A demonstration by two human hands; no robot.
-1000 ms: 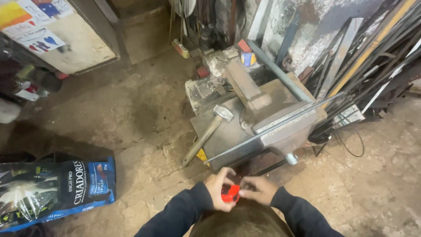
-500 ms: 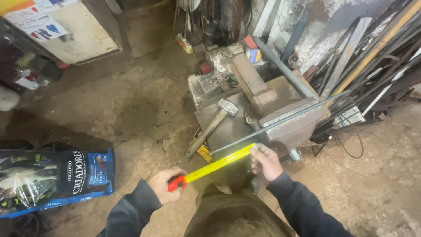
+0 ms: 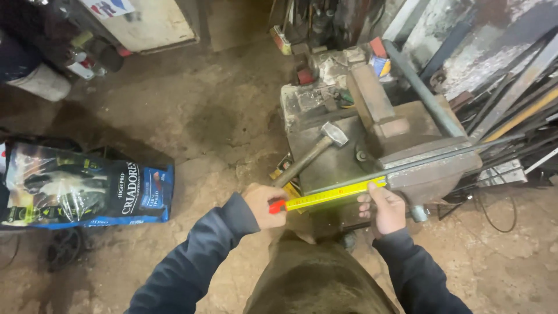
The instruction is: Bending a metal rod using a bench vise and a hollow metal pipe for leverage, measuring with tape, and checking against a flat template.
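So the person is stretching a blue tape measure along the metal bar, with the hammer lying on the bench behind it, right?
Not quite: the tape measure is yellow, not blue, as the head view shows. The rest holds: both hands stretch it along the metal bar, and the hammer lies on the bench behind it.

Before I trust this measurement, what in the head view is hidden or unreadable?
- Tape measure case: mostly closed inside the left hand; only a red tip shows.
- Markings on the yellow tape blade: too small to read.
- Blade's end hook: covered by the right hand fingers.
- Metal bar beside the blade: its far end is lost among the leaning rods.
- Hammer handle end: behind the left hand.
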